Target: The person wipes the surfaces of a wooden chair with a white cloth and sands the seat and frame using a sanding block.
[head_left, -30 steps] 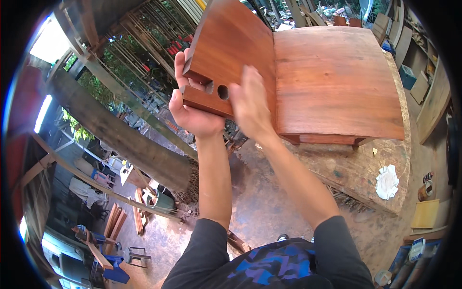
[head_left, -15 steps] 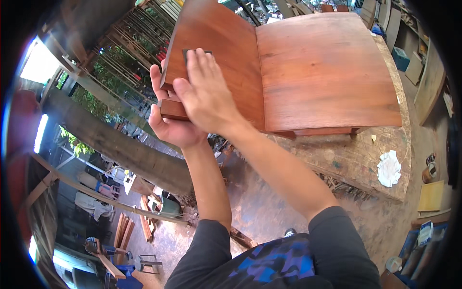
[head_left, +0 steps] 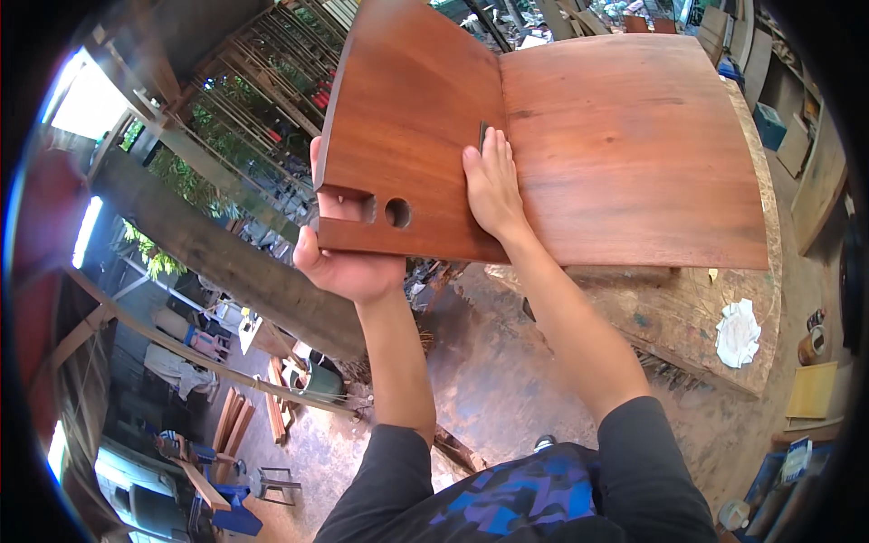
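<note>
A reddish-brown wooden panel point(head_left: 412, 136) stands tilted at the left, meeting a second wide, curved panel point(head_left: 634, 154) along a seam. Near its lower left corner, the tilted panel has an open slot and a round hole. My left hand point(head_left: 348, 271) grips that corner from below, thumb in front and some fingers hidden behind the wood. My right hand point(head_left: 496, 185) lies flat on the tilted panel beside the seam, fingers straight and together. Under its fingertips shows the edge of a dark sandpaper piece point(head_left: 483, 134), mostly covered by the hand.
The panels rest over a worn workbench point(head_left: 688, 317) with a crumpled white cloth point(head_left: 738, 333) on its right part. A thick wooden beam point(head_left: 226, 258) crosses on the left. Lower left are a small stool point(head_left: 273, 484) and wood strips point(head_left: 233, 423). Boards lean at the far right.
My right hand has slid with the sandpaper rightward and down across the tilted panel to the seam, uncovering the slot and round hole. My left hand keeps hold of the corner.
</note>
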Action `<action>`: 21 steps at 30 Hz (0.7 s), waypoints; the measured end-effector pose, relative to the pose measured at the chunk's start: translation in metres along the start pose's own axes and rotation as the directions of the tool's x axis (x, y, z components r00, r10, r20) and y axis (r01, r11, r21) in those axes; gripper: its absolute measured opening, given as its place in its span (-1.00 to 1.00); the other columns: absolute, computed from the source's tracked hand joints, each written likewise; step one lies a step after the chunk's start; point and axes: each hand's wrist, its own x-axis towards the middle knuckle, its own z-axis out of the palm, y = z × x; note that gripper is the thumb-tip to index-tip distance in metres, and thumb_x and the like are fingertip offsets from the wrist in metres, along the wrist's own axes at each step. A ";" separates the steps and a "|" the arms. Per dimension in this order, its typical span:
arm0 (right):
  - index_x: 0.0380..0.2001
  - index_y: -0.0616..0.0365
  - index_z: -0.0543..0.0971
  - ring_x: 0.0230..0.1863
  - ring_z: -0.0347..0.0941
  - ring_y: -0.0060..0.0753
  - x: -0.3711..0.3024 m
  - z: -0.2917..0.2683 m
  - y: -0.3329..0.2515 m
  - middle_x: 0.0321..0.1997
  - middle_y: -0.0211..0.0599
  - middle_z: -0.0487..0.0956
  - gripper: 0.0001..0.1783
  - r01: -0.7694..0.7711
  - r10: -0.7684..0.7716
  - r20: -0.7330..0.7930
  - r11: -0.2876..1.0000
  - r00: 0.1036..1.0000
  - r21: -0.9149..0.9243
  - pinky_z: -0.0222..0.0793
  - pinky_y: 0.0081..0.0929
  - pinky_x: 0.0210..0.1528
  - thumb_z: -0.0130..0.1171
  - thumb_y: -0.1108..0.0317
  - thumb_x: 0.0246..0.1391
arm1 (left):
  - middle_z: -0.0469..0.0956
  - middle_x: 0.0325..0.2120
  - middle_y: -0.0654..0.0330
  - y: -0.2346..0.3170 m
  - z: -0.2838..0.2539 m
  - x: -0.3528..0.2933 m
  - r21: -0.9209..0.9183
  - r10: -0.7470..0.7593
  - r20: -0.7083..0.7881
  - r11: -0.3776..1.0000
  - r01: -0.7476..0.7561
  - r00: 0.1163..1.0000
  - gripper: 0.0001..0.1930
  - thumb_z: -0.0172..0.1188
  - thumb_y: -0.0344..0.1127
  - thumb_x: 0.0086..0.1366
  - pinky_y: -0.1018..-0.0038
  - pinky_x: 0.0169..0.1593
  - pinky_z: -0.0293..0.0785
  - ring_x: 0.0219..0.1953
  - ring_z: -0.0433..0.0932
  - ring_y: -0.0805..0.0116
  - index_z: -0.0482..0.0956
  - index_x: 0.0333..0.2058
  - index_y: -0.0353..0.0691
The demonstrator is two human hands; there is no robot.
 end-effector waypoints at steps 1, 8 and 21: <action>0.21 0.55 0.32 0.31 0.24 0.34 0.005 -0.006 -0.043 0.28 0.35 0.37 -0.35 -0.019 0.013 0.250 1.000 0.968 0.021 0.09 0.11 0.39 -0.04 0.10 0.35 | 0.23 0.39 0.03 0.011 -0.015 -0.001 0.063 0.008 -0.030 0.998 -0.006 1.000 0.05 0.08 0.31 0.15 0.14 0.44 0.14 0.43 0.20 0.11 0.03 0.49 -0.22; 0.36 0.49 0.26 0.50 0.07 0.35 -0.010 -0.004 -0.107 0.44 0.33 0.27 -0.30 0.350 -0.370 0.112 0.923 0.922 0.160 -0.06 0.08 0.52 -0.13 0.08 0.41 | 0.16 0.43 -0.02 0.020 -0.004 -0.005 0.083 0.040 -0.039 0.996 -0.037 0.998 0.07 0.07 0.31 0.15 0.14 0.48 0.08 0.46 0.16 0.04 0.00 0.49 -0.26; 0.26 0.51 0.34 0.42 0.19 0.36 0.011 -0.027 -0.055 0.38 0.37 0.32 -0.36 0.181 -0.225 0.201 0.959 0.953 0.219 0.02 0.10 0.48 -0.07 0.10 0.40 | 0.14 0.44 -0.06 0.009 0.010 -0.004 0.109 0.019 -0.057 0.994 -0.013 0.998 0.14 0.07 0.38 0.12 0.11 0.50 0.03 0.48 0.13 0.04 -0.04 0.50 -0.26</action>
